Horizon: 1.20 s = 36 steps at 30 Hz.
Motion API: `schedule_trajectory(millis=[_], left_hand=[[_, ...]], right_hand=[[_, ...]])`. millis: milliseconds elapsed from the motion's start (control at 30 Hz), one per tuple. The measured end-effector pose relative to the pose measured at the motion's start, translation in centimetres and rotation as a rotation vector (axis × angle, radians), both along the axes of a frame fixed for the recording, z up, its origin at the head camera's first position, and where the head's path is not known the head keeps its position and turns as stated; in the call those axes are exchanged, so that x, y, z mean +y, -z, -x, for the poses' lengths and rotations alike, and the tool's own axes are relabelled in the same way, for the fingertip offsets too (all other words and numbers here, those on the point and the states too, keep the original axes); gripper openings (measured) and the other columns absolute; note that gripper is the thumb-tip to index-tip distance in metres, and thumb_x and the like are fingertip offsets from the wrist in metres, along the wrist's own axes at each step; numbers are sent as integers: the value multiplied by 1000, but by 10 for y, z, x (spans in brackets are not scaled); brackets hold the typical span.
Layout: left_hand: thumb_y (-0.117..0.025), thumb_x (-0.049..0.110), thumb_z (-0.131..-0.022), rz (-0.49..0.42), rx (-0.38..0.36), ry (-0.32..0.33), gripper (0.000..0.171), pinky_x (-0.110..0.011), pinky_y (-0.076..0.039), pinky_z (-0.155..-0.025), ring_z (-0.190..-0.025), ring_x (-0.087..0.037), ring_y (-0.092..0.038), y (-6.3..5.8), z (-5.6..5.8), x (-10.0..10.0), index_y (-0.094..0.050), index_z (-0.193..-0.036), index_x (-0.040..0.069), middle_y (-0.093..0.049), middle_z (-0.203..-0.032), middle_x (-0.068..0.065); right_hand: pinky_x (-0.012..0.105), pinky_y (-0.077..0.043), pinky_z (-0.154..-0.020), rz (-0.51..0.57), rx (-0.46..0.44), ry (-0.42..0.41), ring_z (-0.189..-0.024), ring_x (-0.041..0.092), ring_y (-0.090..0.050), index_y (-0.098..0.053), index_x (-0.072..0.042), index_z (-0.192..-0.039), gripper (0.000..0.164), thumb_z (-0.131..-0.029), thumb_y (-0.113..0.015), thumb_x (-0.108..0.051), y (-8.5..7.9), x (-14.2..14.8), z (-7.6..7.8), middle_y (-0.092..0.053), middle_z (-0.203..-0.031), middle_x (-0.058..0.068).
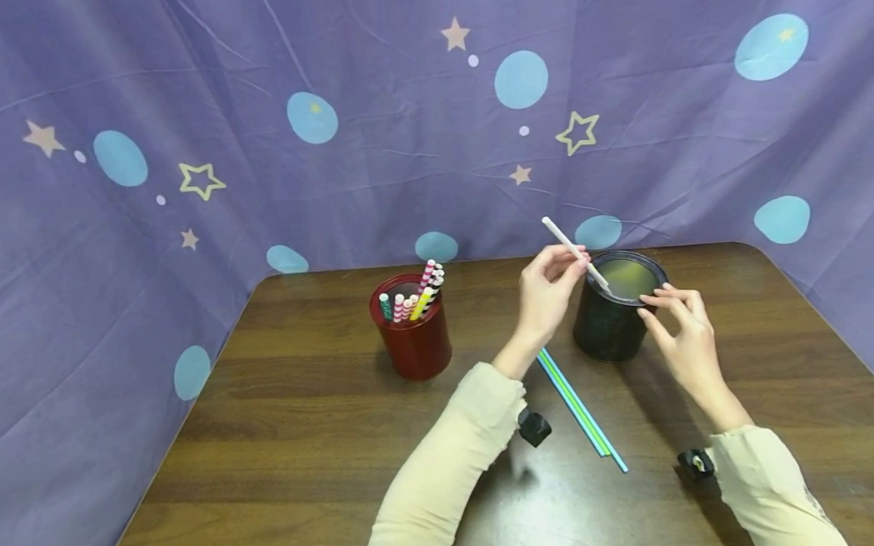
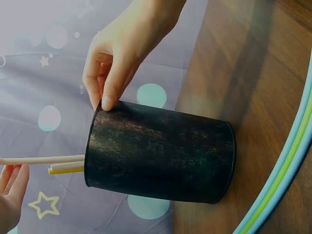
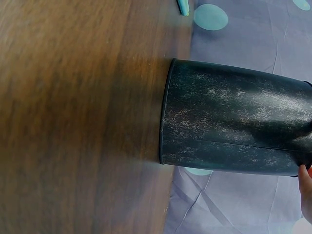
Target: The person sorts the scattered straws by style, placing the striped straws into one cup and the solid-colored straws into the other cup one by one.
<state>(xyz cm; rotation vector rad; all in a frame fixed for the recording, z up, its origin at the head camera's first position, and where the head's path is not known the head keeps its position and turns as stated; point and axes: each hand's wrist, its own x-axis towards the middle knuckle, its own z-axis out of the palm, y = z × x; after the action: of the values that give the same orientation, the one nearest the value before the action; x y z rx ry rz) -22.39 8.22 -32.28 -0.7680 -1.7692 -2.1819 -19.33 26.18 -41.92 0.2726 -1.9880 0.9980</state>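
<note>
My left hand (image 1: 547, 295) pinches a white straw (image 1: 566, 238), which slants with its lower end at the mouth of a dark can (image 1: 611, 325). The can stands upright on the table. My right hand (image 1: 685, 337) grips the near right rim, thumb outside and fingers at the edge. In the left wrist view, the right hand (image 2: 131, 53) holds the rim, and the white straw (image 2: 44, 160) reaches the opening. Beside it a yellow-edged stick (image 2: 68, 170) pokes out of the can. A fingertip (image 3: 305, 178) touches the can (image 3: 234, 117) in the right wrist view.
A red can (image 1: 417, 345) with several patterned straws (image 1: 412, 304) stands to the left. Long blue and green straws (image 1: 584, 414) lie on the wooden table (image 1: 290, 449) between the forearms. A purple curtain (image 1: 393, 42) hangs behind the table.
</note>
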Motion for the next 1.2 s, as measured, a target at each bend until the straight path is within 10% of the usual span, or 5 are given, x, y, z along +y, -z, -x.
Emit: schedule_trajectory(millis=[467,700,1200], left_hand=[[-58,-8,-80,139,-22,-64,17,-21,-51,-75,-84,-35,-61,16,11,6,-58,-95,-15,-62,-91,-27],[-63,3,-79,334,14,-140,16,-10,-47,-70,-78,-11,-63,40,31,15,-64,-94,-2,-67,-89,-12],[-65,9,-79,502,-43,-69,20,-10,-47,-67,-71,-11,-61,66,30,-4,-62,-98,2,-66,-82,-10]], right_hand=[[17,-31,-99,-5,-10,1,-108,34,-49,-64,5,-91,25,-68,-67,13,0,-1,-1,-53,-98,22],[17,-31,-99,-7,-5,2,-108,33,-49,-64,5,-91,25,-67,-67,14,1,0,-1,-53,-98,21],[19,-31,-100,1,7,-4,-108,34,-49,-64,6,-91,26,-67,-67,15,1,0,0,-52,-99,23]])
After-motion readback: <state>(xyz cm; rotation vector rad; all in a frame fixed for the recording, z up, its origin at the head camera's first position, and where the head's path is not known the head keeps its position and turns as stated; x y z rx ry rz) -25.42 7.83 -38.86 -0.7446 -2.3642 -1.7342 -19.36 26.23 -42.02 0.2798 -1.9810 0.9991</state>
